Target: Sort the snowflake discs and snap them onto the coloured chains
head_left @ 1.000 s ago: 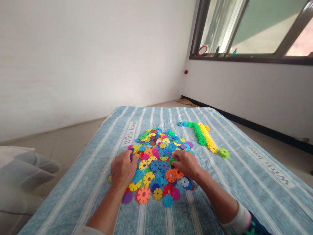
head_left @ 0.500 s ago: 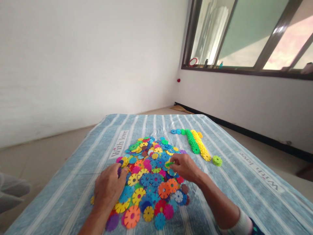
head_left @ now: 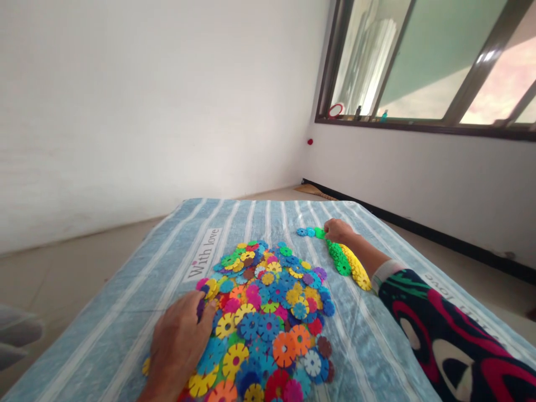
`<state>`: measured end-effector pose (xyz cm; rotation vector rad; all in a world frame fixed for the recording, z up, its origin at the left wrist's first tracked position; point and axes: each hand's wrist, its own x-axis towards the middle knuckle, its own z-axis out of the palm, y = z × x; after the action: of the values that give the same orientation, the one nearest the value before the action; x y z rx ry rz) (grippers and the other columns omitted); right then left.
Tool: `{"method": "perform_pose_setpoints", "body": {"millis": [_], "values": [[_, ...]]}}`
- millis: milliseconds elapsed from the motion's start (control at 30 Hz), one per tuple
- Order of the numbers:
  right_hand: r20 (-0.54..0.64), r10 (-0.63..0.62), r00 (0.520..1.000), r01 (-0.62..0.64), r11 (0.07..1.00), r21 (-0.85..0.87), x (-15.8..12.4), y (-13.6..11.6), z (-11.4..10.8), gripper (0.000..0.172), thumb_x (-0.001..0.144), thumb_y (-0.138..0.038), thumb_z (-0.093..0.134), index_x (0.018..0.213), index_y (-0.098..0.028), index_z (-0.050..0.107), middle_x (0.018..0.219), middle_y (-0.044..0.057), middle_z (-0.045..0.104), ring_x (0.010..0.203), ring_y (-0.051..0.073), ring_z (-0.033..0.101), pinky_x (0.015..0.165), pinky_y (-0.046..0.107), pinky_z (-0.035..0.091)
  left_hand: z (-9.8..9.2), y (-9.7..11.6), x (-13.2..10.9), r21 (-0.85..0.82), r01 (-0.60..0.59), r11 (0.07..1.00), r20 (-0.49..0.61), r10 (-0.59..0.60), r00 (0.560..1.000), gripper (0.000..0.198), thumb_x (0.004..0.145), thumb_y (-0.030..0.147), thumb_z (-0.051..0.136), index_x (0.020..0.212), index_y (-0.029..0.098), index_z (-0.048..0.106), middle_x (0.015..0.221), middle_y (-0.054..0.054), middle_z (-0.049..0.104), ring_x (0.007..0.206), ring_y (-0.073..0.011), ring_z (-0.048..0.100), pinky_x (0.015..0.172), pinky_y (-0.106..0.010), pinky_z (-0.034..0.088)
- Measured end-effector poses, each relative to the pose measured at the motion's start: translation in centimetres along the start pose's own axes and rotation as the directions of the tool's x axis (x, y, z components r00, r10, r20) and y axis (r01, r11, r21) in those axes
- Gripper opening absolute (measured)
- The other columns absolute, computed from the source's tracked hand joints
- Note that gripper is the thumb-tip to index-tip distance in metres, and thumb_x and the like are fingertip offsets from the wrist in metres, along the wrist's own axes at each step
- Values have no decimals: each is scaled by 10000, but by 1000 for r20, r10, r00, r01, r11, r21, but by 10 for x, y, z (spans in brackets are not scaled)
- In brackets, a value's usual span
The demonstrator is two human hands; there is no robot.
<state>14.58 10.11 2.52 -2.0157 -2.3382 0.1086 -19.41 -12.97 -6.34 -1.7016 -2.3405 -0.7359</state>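
My left hand [head_left: 178, 338] lies over the left edge of a pile of colourful notched plastic discs [head_left: 268, 324]. Its thumb and forefinger are apart, and a dark purple disc [head_left: 201, 308] shows in the gap. Farther off, my right hand [head_left: 337, 229] is at the far end of an overlapping row of green discs [head_left: 340, 261]. Its fingers are pinched together on a green disc, which they hide. Just left of these fingers lie a green disc [head_left: 319, 233] and two blue discs [head_left: 305, 232]. A row of yellow discs [head_left: 357, 269] runs beside the green one, partly under my forearm.
A blue-and-white striped cloth [head_left: 138, 312] covers the table under the discs. White walls [head_left: 146, 100] stand behind and to the right. Small items and a red-rimmed mirror [head_left: 335, 110] stand on the window sill at the right.
My right hand has gone from the pile to the far end of the green row, carrying a green disc. My left hand stays at the pile's left edge. The view has shifted slightly.
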Motion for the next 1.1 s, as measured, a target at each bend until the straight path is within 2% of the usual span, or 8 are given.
{"method": "perform_pose_setpoints", "body": {"millis": [267,500,600,700,767,867,1000,1100], "values": [[86,24,996,-21,999,-32,28,-1,10,281,684,-117,679,947,-195,735,781,69,720,858,210,670,681,246,456,1,-3,0,-20,0,1000,-11,0,1000,438,820,421,370,986,138,660,1033,-146,718,964,-290,661,903,-421,497],[164,19,986,-9,998,-62,39,-2,13,253,701,-105,695,936,-194,723,750,59,725,867,203,675,707,253,473,3,-5,-1,-23,15,1000,-19,-15,1000,397,804,425,400,976,174,654,1027,-119,722,948,-277,660,895,-402,501],[184,30,982,-15,996,-85,42,-3,14,198,737,-136,717,932,-173,710,810,76,723,878,202,669,740,273,492,4,-5,-2,-30,19,999,-37,-20,999,375,792,422,412,963,192,654,1021,-103,724,947,-269,659,901,-390,498],[198,46,979,-24,993,-114,44,-4,15,203,855,-265,668,1020,-145,663,987,78,690,906,187,650,796,338,525,4,-6,-2,-39,8,999,-41,-10,999,374,786,424,417,953,190,656,1013,-103,723,943,-274,658,896,-398,500],[196,53,979,-27,991,-131,44,-4,15,268,916,-328,600,1115,-149,617,1110,73,642,951,188,633,827,387,536,4,-6,-2,-40,5,999,-43,-7,999,379,788,433,415,953,192,655,1017,-104,723,941,-276,657,890,-402,502],[168,56,984,-32,989,-142,43,-3,12,319,928,-339,581,1197,-166,577,1199,83,598,1014,208,614,852,410,533,4,-6,-2,-26,17,1000,-33,-17,999,397,799,444,401,971,189,652,1034,-108,720,957,-278,655,897,-402,499],[105,62,993,-47,990,-131,39,0,8,323,928,-345,580,1196,-165,577,1201,82,599,1023,209,611,864,420,527,3,-4,-1,-15,31,999,-6,-32,999,426,807,435,386,998,163,653,1051,-129,713,986,-286,652,923,-408,489],[63,58,996,-51,993,-106,34,0,5,235,903,-264,599,1108,-160,647,1120,95,651,1004,220,628,834,361,515,3,-4,-1,-16,33,999,3,-33,999,443,814,437,380,1013,152,655,1069,-138,710,1000,-293,651,931,-418,486]]}}
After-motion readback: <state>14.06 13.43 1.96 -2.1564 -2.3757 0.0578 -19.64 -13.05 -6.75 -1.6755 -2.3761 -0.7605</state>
